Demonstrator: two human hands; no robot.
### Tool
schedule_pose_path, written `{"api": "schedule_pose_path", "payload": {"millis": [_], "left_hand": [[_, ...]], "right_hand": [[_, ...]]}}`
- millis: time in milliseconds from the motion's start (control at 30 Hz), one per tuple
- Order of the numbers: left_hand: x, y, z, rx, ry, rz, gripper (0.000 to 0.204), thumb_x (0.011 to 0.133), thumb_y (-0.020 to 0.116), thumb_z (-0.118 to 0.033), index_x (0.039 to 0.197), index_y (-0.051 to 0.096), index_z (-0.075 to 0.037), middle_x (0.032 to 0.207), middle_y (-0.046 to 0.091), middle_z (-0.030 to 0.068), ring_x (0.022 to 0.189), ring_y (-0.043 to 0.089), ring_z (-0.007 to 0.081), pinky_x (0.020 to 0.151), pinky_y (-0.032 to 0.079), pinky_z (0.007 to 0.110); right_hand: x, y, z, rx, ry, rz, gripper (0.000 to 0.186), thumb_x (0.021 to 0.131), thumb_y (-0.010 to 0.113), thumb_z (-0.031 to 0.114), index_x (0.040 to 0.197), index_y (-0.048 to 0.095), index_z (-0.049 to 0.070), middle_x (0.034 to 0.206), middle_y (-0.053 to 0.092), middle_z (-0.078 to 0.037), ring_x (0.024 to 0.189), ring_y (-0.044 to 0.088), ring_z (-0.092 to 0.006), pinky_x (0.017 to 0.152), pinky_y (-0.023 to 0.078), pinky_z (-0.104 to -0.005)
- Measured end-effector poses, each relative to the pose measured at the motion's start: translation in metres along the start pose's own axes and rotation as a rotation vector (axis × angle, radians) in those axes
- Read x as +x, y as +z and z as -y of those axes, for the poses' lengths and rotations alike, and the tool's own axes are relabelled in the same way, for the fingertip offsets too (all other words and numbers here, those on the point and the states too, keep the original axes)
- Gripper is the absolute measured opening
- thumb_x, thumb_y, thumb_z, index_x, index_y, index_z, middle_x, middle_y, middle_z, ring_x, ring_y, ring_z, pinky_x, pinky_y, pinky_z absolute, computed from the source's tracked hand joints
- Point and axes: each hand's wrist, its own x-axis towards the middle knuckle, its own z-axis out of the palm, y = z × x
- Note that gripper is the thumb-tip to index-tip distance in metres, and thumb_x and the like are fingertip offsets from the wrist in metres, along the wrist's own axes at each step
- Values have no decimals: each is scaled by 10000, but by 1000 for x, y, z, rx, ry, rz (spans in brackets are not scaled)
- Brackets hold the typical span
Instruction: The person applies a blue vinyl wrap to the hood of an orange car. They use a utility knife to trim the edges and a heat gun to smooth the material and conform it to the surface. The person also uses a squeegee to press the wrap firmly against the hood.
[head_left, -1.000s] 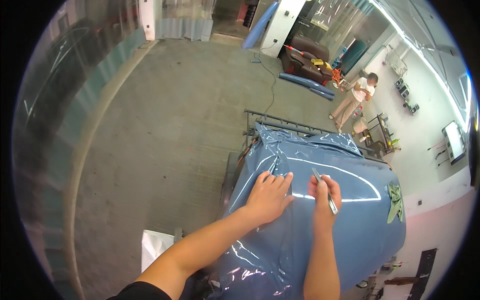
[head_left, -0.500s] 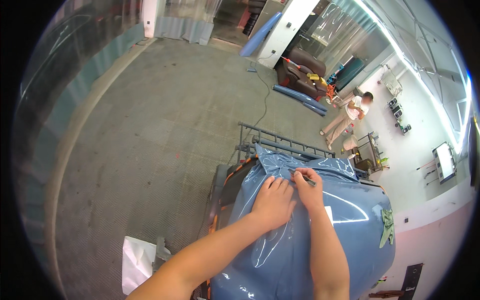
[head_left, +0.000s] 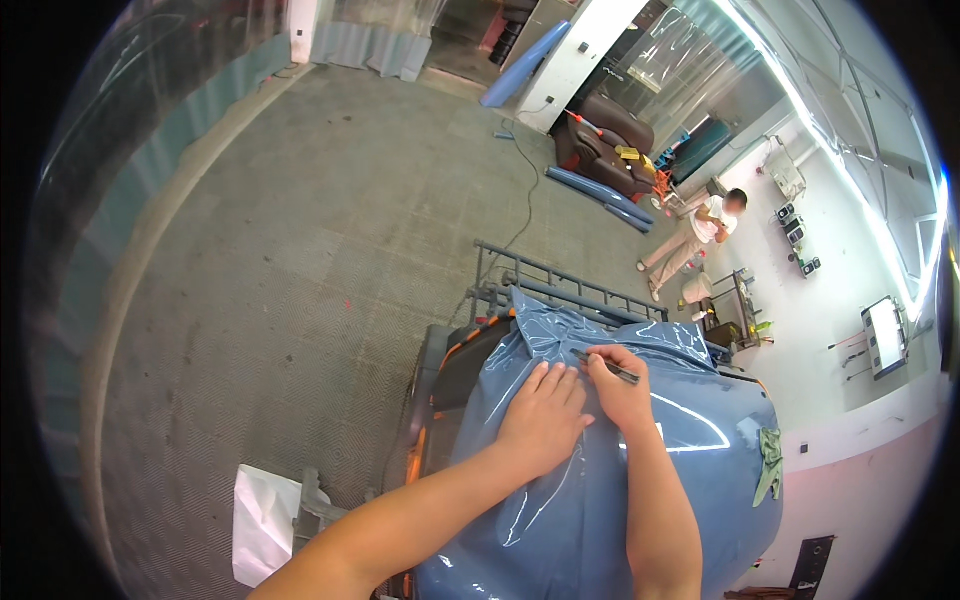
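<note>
Glossy blue film (head_left: 500,505) covers a large curved panel in front of me, with wrinkles and bunched folds along its far edge. My left hand (head_left: 545,410) lies on the film with its fingers stretched out and holds nothing. Just to its right, my right hand (head_left: 622,385) grips a slim dark utility knife (head_left: 622,373) between thumb and fingers. The knife's tip points left, at the film beyond my left fingertips. Whether the tip touches the film, I cannot tell.
A dark metal rack (head_left: 570,283) stands beyond the panel. A green glove or cloth (head_left: 768,468) lies at its right side. White sheeting (head_left: 265,525) is at lower left. Farther off are a brown armchair (head_left: 605,150), blue rolls (head_left: 600,195) and a standing person (head_left: 700,240).
My left hand lies flatter, its fingers straighter. The knife in my right hand has shifted slightly downward and to the right. The whole view has moved a little.
</note>
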Motion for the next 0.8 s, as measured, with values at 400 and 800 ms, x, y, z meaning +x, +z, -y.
{"api": "schedule_pose_path", "payload": {"millis": [400, 800], "left_hand": [[0, 1, 1, -21, 7, -10, 557, 1037, 550, -421, 1362, 606, 28, 1482, 578, 191, 1448, 475, 325, 1249, 279, 476], [-3, 7, 2, -71, 7, -93, 555, 1024, 580, -410, 1358, 613, 32, 1464, 592, 189, 1429, 493, 325, 1239, 299, 472]], "right_hand": [[4, -3, 5, -104, 12, 43, 203, 978, 652, 89, 1112, 713, -50, 1005, 765, -117, 960, 738, -152, 815, 568, -265], [9, -4, 8, -233, -68, 60, 216, 947, 689, 141, 1077, 753, -20, 890, 766, -97, 803, 690, -119, 733, 551, -282]]}}
